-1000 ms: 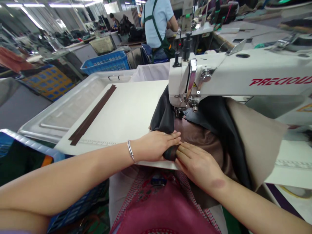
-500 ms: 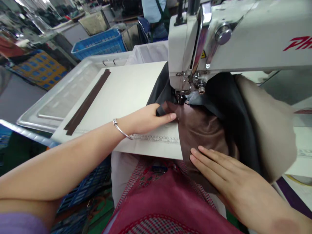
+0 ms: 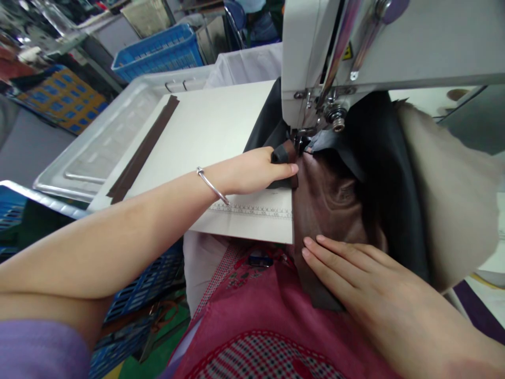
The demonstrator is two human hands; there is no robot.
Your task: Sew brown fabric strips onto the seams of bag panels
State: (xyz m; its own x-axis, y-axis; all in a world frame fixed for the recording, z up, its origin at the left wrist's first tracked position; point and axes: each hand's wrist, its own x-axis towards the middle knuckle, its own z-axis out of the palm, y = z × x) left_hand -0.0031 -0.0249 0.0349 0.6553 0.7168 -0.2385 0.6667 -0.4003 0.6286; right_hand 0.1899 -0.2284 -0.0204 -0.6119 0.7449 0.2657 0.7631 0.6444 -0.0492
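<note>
- Since the earliest frame, the two hands have parted: the left hand (image 3: 252, 171) has gone from pressing beside the other hand near the front edge to a place close by the needle, while the right hand (image 3: 382, 289) now lies well apart, lower and to the right.
- The left hand is closed, thumb against fingers, on a narrow folded strip of dark brown and black material (image 3: 290, 150), just beside the metal presser foot (image 3: 299, 145).
- The right hand is flat and outstretched, gripping nothing, its fingertips resting on a shiny dark brown leather-like sheet (image 3: 327, 189).
- That sheet runs from the presser foot toward the person and hangs past the front edge of the white flat surface (image 3: 205, 126), over the dark pink apron (image 3: 244, 305).
- A smooth black sheet (image 3: 406, 195) bulges up to the right of the brown one, with a matte beige piece (image 3: 461, 179) beyond it.
- The white sewing machine head (image 3: 305, 58) stands above the work.
- Two long dark brown strips (image 3: 145, 147) lie on the left of the surface; a printed ruler scale (image 3: 256, 212) runs near its front edge.
- A silver bangle (image 3: 213, 187) circles the left wrist.
</note>
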